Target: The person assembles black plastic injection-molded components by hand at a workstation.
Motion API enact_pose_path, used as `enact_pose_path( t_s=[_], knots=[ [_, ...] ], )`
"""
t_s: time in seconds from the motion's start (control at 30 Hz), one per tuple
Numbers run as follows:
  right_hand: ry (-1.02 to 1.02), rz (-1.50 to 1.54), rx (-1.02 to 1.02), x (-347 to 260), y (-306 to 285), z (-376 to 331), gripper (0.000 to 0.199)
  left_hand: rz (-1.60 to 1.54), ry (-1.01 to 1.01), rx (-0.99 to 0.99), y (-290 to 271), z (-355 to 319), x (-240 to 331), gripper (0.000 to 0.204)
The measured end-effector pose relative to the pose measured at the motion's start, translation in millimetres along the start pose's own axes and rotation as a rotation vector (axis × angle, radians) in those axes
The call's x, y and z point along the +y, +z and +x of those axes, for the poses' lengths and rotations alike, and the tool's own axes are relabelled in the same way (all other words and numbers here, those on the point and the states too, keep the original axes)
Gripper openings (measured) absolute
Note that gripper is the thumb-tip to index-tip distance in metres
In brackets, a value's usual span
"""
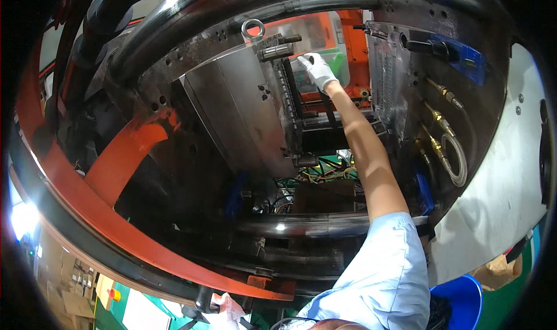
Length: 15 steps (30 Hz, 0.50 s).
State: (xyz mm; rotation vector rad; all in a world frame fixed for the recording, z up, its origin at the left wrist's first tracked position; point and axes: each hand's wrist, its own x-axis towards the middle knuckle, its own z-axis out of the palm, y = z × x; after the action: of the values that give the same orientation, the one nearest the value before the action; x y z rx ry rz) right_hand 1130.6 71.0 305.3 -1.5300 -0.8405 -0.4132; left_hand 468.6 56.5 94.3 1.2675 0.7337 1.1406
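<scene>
My right hand, in a white glove, reaches far up into an open moulding machine. Its fingers lie stretched against the top edge of the left mould half, a big grey steel block with a dark ribbed face, and hold nothing. A steel lifting eye and short guide pins sit just left of the fingers. The right mould half faces it across the gap. My left hand, also in a white glove, rests low at the machine's front edge beside a black post; its grip is hidden.
Thick polished tie bars cross below and above the mould. Brass hose fittings and a clear hose hang on the right plate. Orange frame parts lie to the left, tangled cables below the mould, and a blue bin at the lower right.
</scene>
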Motion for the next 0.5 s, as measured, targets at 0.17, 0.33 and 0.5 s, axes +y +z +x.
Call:
enact_pose_path(
  t_s=[0.17, 0.33, 0.5],
  knots=[
    [-0.062, -0.220, -0.137, -10, 28, 15, 0.063, 0.046, -0.034, 0.030, 4, -1, 5, 0.029],
    [-0.097, -0.217, -0.115, -19, 29, 17, 0.052, 0.057, -0.046, 0.035, 8, -2, 9, 0.029],
    [-0.083, -0.133, -0.024, -3, -11, 8, 0.055, 0.033, -0.031, -0.038, 8, -2, 11, 0.029]
  ],
)
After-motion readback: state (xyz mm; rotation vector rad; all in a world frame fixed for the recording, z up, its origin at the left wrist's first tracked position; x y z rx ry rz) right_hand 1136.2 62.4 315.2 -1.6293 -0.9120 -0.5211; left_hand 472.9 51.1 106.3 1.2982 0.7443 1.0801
